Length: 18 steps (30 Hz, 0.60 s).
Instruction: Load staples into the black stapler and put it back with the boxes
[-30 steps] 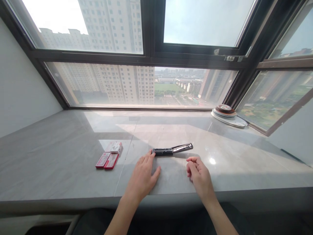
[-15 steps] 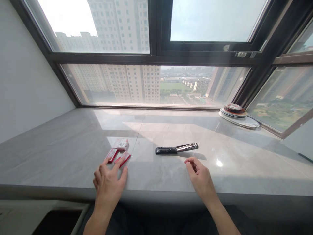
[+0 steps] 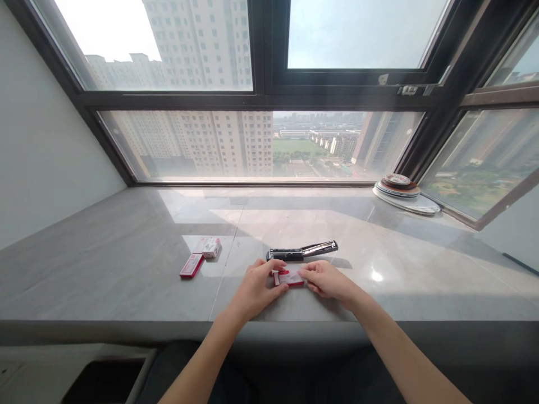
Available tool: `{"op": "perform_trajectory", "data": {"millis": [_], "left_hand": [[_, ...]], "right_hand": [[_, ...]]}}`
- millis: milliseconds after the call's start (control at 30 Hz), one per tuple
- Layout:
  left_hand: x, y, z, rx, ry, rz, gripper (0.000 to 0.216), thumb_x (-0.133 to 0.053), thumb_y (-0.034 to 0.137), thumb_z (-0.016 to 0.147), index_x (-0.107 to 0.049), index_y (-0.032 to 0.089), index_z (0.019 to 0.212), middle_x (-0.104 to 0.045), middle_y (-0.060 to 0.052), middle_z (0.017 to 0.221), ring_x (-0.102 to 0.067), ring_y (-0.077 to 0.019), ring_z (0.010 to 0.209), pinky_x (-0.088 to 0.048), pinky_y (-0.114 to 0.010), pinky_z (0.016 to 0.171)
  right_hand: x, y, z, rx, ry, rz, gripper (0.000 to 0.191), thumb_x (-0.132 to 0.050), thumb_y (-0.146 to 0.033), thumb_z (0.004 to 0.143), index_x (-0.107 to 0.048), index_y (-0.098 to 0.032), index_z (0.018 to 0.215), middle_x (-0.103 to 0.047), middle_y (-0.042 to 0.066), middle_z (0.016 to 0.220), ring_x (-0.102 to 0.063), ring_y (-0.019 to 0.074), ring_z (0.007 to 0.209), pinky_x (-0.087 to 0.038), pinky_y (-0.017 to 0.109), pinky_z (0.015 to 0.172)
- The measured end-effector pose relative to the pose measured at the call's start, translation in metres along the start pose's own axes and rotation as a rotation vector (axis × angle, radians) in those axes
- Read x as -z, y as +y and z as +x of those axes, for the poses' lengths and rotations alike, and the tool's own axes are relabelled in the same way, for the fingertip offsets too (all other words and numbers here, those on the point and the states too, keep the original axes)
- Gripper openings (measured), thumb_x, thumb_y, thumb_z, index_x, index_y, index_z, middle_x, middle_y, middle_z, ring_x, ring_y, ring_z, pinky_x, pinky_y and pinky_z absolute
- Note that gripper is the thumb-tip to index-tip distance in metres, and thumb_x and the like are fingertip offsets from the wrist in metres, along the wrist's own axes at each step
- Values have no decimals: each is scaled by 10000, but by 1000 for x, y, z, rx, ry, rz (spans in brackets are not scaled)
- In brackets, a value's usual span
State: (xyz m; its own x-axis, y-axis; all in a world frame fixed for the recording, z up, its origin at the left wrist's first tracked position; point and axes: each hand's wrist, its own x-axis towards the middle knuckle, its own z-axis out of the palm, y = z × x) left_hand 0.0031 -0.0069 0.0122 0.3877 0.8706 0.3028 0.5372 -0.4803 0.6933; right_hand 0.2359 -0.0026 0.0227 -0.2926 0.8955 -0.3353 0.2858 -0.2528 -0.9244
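My left hand (image 3: 254, 290) and my right hand (image 3: 326, 279) meet near the front of the grey stone sill (image 3: 126, 269), both pinching a small red-and-white staple box (image 3: 289, 277) between their fingertips. Just beyond the box lies a black stapler (image 3: 301, 251), swung open flat with its metal staple rail pointing right. To the left, another red box (image 3: 191, 265) lies flat and a pale box (image 3: 208, 247) sits just behind it.
A stack of plates (image 3: 402, 193) stands at the back right by the window frame. Large windows run along the far edge of the sill. A white wall closes off the left side. The sill's front edge is right below my wrists.
My left hand went left to the red boxes, took one and carried it back to the middle. My right hand closed in from the right and now grips the same box.
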Motion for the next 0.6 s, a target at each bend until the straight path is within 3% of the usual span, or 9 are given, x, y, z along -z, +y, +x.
{"op": "perform_trajectory", "data": {"millis": [233, 400, 500, 600], "left_hand": [[4, -5, -2, 13, 20, -42, 396, -782, 278, 834, -662, 306, 1209, -701, -10, 1127, -624, -227, 1096, -500, -363, 965], [6, 1, -1, 24, 16, -45, 425, -755, 255, 844, -643, 311, 1249, -700, -8, 1133, -618, -229, 1111, -491, -367, 987], [5, 1, -1, 16, 17, -32, 488, -746, 245, 842, -616, 318, 1307, -703, -5, 1143, -607, -233, 1129, -481, -374, 1008], [4, 0, -1, 3, 19, -22, 520, -741, 245, 844, -599, 321, 1339, -708, -4, 1143, -606, -237, 1123, -474, -378, 1013]], "right_hand": [[22, -2, 3, -64, 3, -152, 355, -642, -507, 877, -537, -200, 731, -464, -54, 524, -291, 69, 438, -132, 243, 445], [44, -5, -6, -114, 134, -383, 334, -649, -519, 866, -609, -197, 787, -526, -34, 534, -404, 99, 469, -223, 238, 471], [39, -17, -11, 71, 266, -623, 282, -658, -486, 871, -689, -206, 858, -582, -20, 583, -505, 129, 542, -309, 247, 529], [19, -38, -9, 317, 252, -823, 201, -636, -414, 894, -769, -264, 898, -665, -9, 686, -583, 147, 648, -334, 254, 585]]}}
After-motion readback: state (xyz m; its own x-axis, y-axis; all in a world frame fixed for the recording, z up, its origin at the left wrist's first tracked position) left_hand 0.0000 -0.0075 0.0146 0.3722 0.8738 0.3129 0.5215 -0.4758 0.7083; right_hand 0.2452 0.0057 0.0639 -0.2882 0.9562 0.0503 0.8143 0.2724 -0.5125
